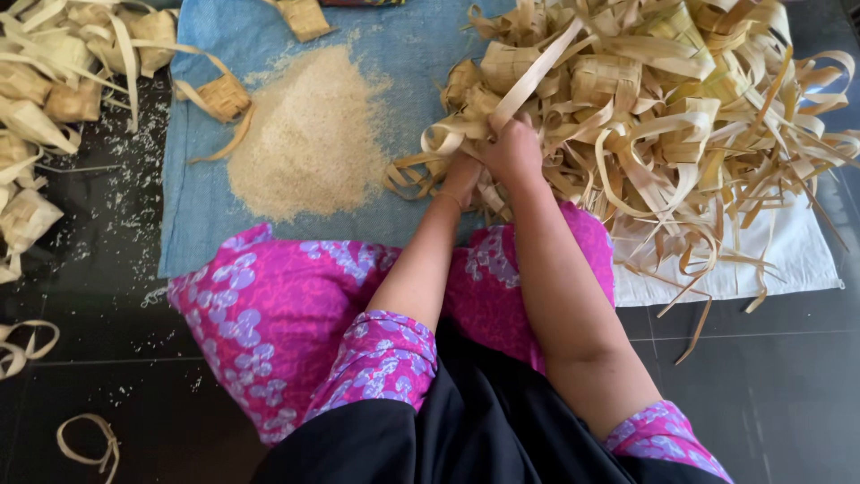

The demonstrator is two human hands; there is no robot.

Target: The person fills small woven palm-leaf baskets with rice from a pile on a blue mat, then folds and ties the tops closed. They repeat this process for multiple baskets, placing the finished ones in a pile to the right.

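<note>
Pale straw-coloured leaf strips fill the fingers of both hands, which meet at the near edge of a large heap of woven leaf pouches point(663, 108). The right hand point(515, 148) is curled closed around a broad strip point(537, 76) that rises up and away from it. The left hand point(463, 172) sits touching the right, lower and partly hidden by it; its fingers are buried among the strips, so how tightly they close cannot be told. Both bare forearms reach forward over a bent knee in pink and purple flowered cloth point(269, 314).

Left of the hands, a mound of uncooked rice point(309, 134) lies on a blue cloth point(202, 206), with one small woven pouch point(222, 96) at its upper left edge. The heap spills onto a white cloth point(797, 255) at the right. More pouches point(54, 81) sit at the far left on a dark tiled floor point(761, 385), scattered with rice grains.
</note>
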